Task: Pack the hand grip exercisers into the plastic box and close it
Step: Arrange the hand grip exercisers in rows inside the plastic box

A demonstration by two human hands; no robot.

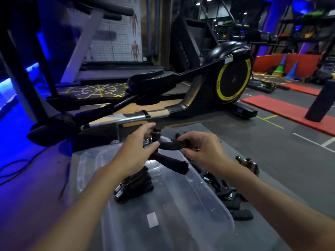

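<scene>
Elliptical trainer (181, 84): black frame, yellow-ringed flywheel housing, standing on the gym floor beyond both hands.

Tabletop (272, 169): grey surface beneath both hands, carrying the box and the loose exercisers.

Plastic box (208, 200): clear, open, lying directly below and nearer the camera than the two grips. A white label shows on its near part.

Red mats (290, 109): flat on the floor, well apart to the right of the right hand.

Held hand grip exerciser (168, 147): black, two foam-covered handles splayed in a V, metal spring at the head. It hangs between the two hands, above the far end of the box, not touching it.

Left hand (134, 151): grip closed around the spring head of the held exerciser, thumb and fingers wrapped on it.

Right hand (203, 147): grip pinching the end of the upper handle, fingers curled over it.

Packed exerciser bundle (134, 183): black handles with chrome ends, lying inside the box, just below the left hand.

Loose exercisers (228, 194): black pile on the tabletop beside the box's right wall, below the right wrist; exact count cannot be told. One more (248, 163) lies just right of the right forearm.
</scene>
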